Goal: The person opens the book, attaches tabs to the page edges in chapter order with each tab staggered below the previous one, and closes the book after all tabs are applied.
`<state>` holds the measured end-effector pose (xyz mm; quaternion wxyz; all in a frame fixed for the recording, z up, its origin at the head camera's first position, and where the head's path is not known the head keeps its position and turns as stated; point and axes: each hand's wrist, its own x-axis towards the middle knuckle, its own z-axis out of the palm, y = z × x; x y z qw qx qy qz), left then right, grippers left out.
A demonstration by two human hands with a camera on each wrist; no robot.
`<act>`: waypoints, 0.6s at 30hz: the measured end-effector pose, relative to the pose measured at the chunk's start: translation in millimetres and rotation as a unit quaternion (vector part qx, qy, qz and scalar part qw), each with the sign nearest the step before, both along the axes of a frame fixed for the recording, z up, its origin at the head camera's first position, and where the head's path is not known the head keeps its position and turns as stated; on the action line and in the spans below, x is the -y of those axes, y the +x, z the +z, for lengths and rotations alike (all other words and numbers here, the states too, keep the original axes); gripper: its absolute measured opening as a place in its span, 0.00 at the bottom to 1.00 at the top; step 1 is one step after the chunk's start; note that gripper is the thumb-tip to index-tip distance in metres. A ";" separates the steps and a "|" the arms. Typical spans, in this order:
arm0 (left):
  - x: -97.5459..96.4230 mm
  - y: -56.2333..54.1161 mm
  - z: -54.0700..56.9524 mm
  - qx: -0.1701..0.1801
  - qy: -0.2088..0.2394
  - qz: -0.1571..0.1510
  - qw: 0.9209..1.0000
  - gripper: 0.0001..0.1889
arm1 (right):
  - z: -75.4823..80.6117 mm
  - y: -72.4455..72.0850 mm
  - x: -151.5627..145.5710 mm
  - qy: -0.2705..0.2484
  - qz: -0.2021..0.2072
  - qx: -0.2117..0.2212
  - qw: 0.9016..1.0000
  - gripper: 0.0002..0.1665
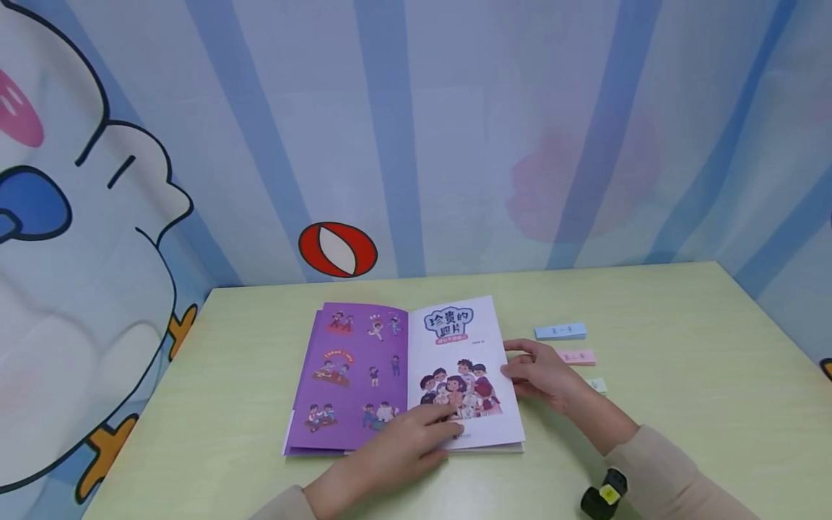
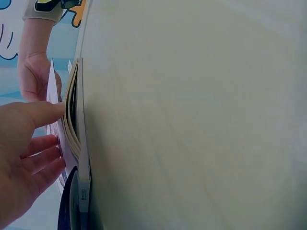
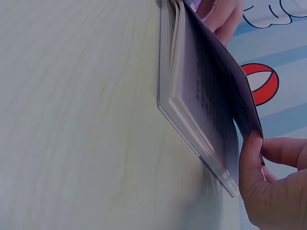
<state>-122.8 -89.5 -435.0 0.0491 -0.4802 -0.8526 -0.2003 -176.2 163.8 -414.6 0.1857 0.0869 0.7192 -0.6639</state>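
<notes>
A picture book with a purple endpaper (image 1: 360,339) on the left lies spread on the table. Its white title page (image 1: 481,347), on the right, carries Chinese lettering and a group of cartoon people. My right hand (image 1: 546,372) pinches this leaf at its outer edge; in the right wrist view the lifted leaf (image 3: 235,91) stands away from the printed pages (image 3: 206,91) below. My left hand (image 1: 399,440) rests its fingers on the lower part of the title page. In the left wrist view its thumb (image 2: 48,114) lies along the book's bottom edge, beside the page block.
Right of the book lie a blue paper slip (image 1: 560,331), a pink slip (image 1: 578,357) and a green slip (image 1: 598,386), the last two partly behind my right hand. A black wrist device (image 1: 604,495) hangs at my right sleeve. A cartoon-printed curtain (image 1: 448,180) stands behind the pale table (image 1: 682,361).
</notes>
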 end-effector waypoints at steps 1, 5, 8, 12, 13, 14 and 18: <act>-0.1 0.1 0.3 0.006 0.000 0.006 1.000 0.18 | 0.6 0.3 -0.1 0.000 0.001 0.000 1.000 0.30; -0.5 -0.6 2.1 0.044 -0.008 0.056 0.997 0.20 | 4.7 0.9 0.1 0.007 0.003 -0.002 1.000 0.30; -0.6 -2.1 5.1 0.090 -0.017 0.100 0.991 0.23 | 9.3 0.9 -0.1 0.007 0.010 -0.009 1.000 0.30; 0.1 -5.8 7.5 0.148 -0.001 0.137 0.979 0.27 | 13.9 -0.5 -0.9 0.003 0.019 -0.020 1.000 0.29; 0.7 -7.0 7.2 0.160 0.011 0.141 0.977 0.29 | 14.6 -1.0 -1.0 0.002 0.022 -0.023 0.999 0.29; 1.3 -8.1 7.4 0.169 0.027 0.143 0.975 0.30 | 15.3 -1.6 -0.6 0.003 0.022 -0.024 0.999 0.29; 4.0 -12.1 8.1 0.196 0.074 0.151 0.966 0.34 | 19.7 -2.1 1.8 0.009 0.028 -0.030 0.999 0.30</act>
